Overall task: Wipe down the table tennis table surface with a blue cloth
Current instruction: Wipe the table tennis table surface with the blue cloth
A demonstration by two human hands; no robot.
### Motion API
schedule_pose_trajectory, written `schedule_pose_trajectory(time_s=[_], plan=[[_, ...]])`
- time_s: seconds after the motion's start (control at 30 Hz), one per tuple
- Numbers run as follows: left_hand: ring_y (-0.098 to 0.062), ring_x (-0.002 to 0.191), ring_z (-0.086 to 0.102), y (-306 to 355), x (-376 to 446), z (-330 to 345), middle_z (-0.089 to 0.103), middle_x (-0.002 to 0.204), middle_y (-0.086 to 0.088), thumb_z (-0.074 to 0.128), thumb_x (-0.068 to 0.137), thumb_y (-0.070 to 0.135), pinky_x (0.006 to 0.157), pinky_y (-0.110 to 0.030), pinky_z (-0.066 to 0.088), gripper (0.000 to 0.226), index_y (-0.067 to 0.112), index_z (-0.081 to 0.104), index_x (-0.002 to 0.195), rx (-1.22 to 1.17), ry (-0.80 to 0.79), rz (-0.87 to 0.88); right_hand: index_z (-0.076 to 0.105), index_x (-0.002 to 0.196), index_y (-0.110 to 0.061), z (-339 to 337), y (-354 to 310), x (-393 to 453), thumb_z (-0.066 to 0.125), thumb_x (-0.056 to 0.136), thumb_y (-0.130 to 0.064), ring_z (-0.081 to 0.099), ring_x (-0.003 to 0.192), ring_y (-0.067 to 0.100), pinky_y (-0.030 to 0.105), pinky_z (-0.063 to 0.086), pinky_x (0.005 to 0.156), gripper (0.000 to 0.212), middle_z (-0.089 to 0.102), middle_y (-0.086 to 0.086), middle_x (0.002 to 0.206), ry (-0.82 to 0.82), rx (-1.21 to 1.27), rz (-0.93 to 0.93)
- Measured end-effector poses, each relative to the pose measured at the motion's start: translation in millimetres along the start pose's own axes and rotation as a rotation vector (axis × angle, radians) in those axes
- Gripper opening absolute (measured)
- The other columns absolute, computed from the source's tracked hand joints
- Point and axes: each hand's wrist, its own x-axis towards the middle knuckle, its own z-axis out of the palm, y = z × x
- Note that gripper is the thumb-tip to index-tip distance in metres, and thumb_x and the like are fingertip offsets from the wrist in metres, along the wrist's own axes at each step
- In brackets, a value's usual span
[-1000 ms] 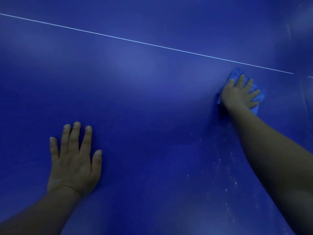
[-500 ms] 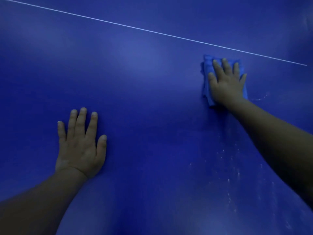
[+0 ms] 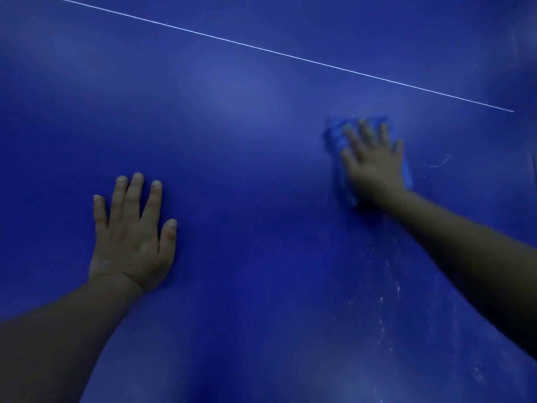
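Observation:
The dark blue table tennis table fills the view. A folded blue cloth lies flat on it at the right, mostly covered by my right hand, which presses down on it with straight, spread fingers; the hand and cloth look motion-blurred. My left hand rests palm-down on the bare table at the lower left, fingers straight and slightly spread, holding nothing.
A thin white line crosses the table diagonally from upper left to right, beyond the cloth. Pale specks and wet streaks mark the surface under my right forearm, and a faint smear lies right of the cloth.
My right hand has slid the cloth leftward and a little toward me, away from the white line. My left hand has stayed flat on the table.

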Motion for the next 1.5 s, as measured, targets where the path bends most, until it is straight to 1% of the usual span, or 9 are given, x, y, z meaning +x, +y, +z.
schedule_pose_trajectory(time_s=[0.13, 0.37, 0.6, 0.87, 0.93, 1.13, 1.2, 1.4, 1.5], plan=[[-0.03, 0.155, 0.0, -0.4, -0.3, 0.7, 0.012, 0.166, -0.014, 0.018, 0.098, 0.05, 0.123, -0.056, -0.004, 0.073, 0.01, 0.022, 0.158, 0.008, -0.001, 0.0, 0.018, 0.158, -0.041, -9.3, 9.3, 4.1, 0.022, 0.099, -0.056, 0.0, 0.154, 0.032, 0.067, 0.001, 0.118, 0.061, 0.009, -0.007, 0.168, 0.008, 0.163, 0.422], [-0.031, 0.155, 0.002, 0.7, 0.2, 0.0, 0.013, 0.166, -0.015, 0.02, 0.098, 0.049, 0.122, -0.06, 0.001, 0.072, 0.009, 0.023, 0.158, 0.015, -0.004, -0.001, 0.042, 0.15, -0.034, 14.1, -63.3, -147.3, 0.039, 0.101, -0.045, 0.024, 0.149, 0.04, 0.072, 0.013, 0.113, 0.05, 0.036, 0.004, 0.16, -0.001, 0.01, -0.603], [-0.028, 0.155, -0.003, 0.6, -0.1, -1.1, 0.009, 0.167, -0.012, 0.017, 0.098, 0.051, 0.123, -0.057, -0.003, 0.073, 0.012, 0.019, 0.159, 0.011, -0.013, -0.006, 0.033, 0.155, -0.031, -2.4, -53.9, 17.9, 0.026, 0.098, -0.041, 0.01, 0.152, 0.038, 0.07, 0.005, 0.116, 0.058, 0.023, 0.003, 0.165, 0.043, 0.072, 0.068], [-0.029, 0.155, -0.001, 0.4, -0.5, 0.4, 0.01, 0.167, -0.013, 0.017, 0.097, 0.051, 0.123, -0.056, -0.004, 0.073, 0.011, 0.019, 0.159, -0.003, 0.0, 0.004, 0.044, 0.15, -0.036, 8.6, -84.8, -176.9, 0.041, 0.102, -0.044, 0.017, 0.152, 0.039, 0.066, 0.012, 0.118, 0.048, 0.031, 0.001, 0.162, -0.14, -0.002, -1.223], [-0.029, 0.155, -0.001, 0.4, -0.6, 0.1, 0.011, 0.167, -0.014, 0.018, 0.097, 0.051, 0.123, -0.057, -0.003, 0.073, 0.011, 0.019, 0.159, 0.005, 0.007, 0.003, 0.042, 0.149, -0.036, 8.9, -52.5, -139.2, 0.033, 0.104, -0.048, 0.022, 0.15, 0.041, 0.066, 0.014, 0.117, 0.047, 0.034, 0.003, 0.16, -0.085, -0.044, -1.137], [-0.028, 0.155, -0.002, 1.7, -0.3, 1.0, 0.01, 0.167, -0.013, 0.015, 0.096, 0.053, 0.123, -0.055, -0.005, 0.075, 0.013, 0.018, 0.159, 0.01, 0.003, -0.009, 0.029, 0.156, -0.031, -8.1, 10.3, -4.3, 0.018, 0.094, -0.054, 0.015, 0.151, 0.04, 0.069, 0.011, 0.116, 0.068, 0.024, 0.005, 0.165, 0.066, 0.048, 0.114], [-0.028, 0.155, -0.003, 1.9, -0.6, 1.2, 0.009, 0.167, -0.013, 0.014, 0.096, 0.053, 0.123, -0.054, -0.006, 0.075, 0.013, 0.018, 0.159, 0.009, 0.002, -0.007, 0.034, 0.155, -0.028, -1.8, -12.3, -37.6, 0.02, 0.094, -0.054, 0.017, 0.15, 0.042, 0.07, 0.013, 0.115, 0.068, 0.027, 0.006, 0.164, 0.088, 0.041, 0.083], [-0.026, 0.155, -0.003, 2.5, -0.7, 0.6, 0.008, 0.168, -0.011, 0.013, 0.094, 0.055, 0.123, -0.054, -0.005, 0.077, 0.015, 0.016, 0.16, 0.027, 0.013, -0.015, 0.043, 0.15, -0.035, 15.2, -30.9, -196.6, 0.037, 0.103, -0.051, 0.022, 0.15, 0.041, 0.064, 0.014, 0.118, 0.05, 0.035, 0.003, 0.16, -0.076, -0.061, -0.974], [-0.027, 0.155, 0.0, 3.6, -2.0, 2.2, 0.01, 0.168, -0.011, 0.015, 0.097, 0.054, 0.122, -0.055, -0.002, 0.074, 0.015, 0.016, 0.16, 0.049, 0.037, -0.018, 0.034, 0.151, -0.034, 15.1, 10.8, -125.0, 0.025, 0.103, -0.056, 0.031, 0.145, 0.044, 0.072, 0.026, 0.108, 0.053, 0.04, 0.009, 0.157, 0.096, -0.079, -0.526]])
